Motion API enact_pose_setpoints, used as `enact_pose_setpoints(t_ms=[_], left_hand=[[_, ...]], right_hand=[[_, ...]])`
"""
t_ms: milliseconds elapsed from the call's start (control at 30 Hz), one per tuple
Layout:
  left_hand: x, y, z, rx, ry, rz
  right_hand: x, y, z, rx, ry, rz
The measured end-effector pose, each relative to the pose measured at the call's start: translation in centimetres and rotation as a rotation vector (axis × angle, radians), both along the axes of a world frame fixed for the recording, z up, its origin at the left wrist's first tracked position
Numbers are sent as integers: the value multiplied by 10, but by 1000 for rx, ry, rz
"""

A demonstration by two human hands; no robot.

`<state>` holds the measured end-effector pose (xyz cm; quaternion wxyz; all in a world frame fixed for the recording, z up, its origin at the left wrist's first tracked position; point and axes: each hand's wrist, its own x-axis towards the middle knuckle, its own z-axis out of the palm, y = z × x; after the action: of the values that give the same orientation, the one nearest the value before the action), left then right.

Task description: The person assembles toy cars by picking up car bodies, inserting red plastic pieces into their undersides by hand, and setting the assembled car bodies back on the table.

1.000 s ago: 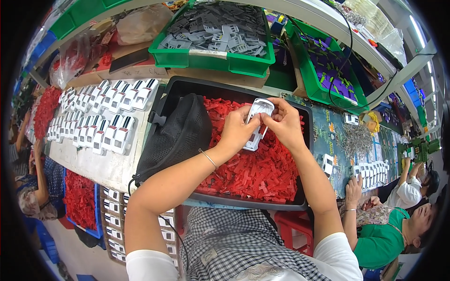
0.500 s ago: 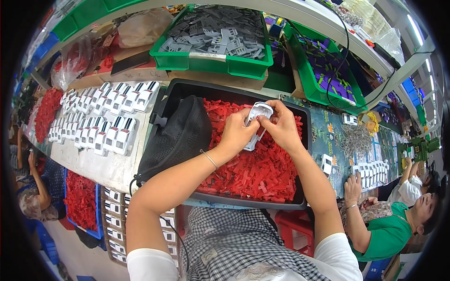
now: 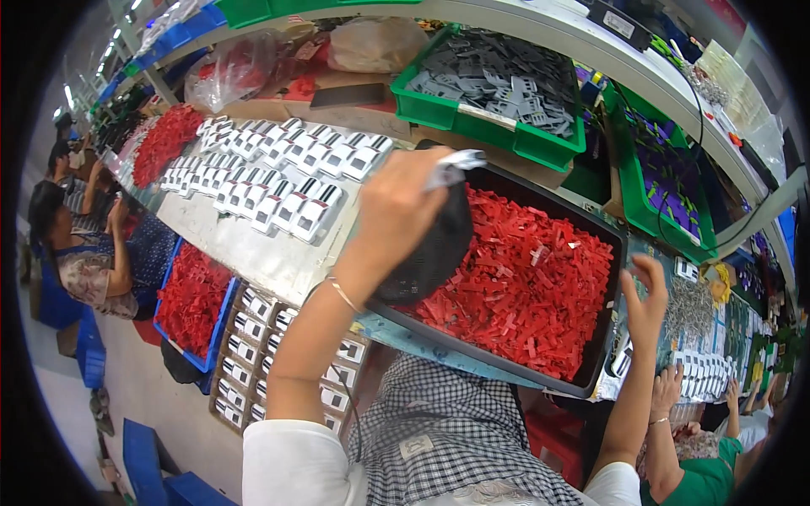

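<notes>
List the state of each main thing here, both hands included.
Left hand: closed on white toy car shell
White toy car shell: raised, partly hidden
Right hand: empty, open
Black tray: filled with red plastic parts
Black mesh bag: slumped, partly hidden
Green bin: heaped with grey parts
Second green bin: holding purple and green parts
Blue crate: heaped with red pieces
White toy cars: in rows on table

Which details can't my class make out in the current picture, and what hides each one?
All in the head view:
- White shell in the left hand: fine detail lost to blur, part covered by fingers.
- Black mesh bag: partly behind that hand and forearm; contents unseen.
- Black tray: floor buried under red pieces.
- Co-worker's green sleeve: cut off by the lower rim.
</notes>
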<state>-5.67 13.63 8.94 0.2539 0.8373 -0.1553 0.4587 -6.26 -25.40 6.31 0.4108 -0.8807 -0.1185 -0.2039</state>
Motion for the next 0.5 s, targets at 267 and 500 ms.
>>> enact_pose_setpoints(t_ms=[267,500], left_hand=[[-32,147,-136,557,362,417],[-46,137,-143,380,718,59]], right_hand=[[-91,-123,-120,-438,-6,-490],[-121,-112,-143,-396,21,-447]])
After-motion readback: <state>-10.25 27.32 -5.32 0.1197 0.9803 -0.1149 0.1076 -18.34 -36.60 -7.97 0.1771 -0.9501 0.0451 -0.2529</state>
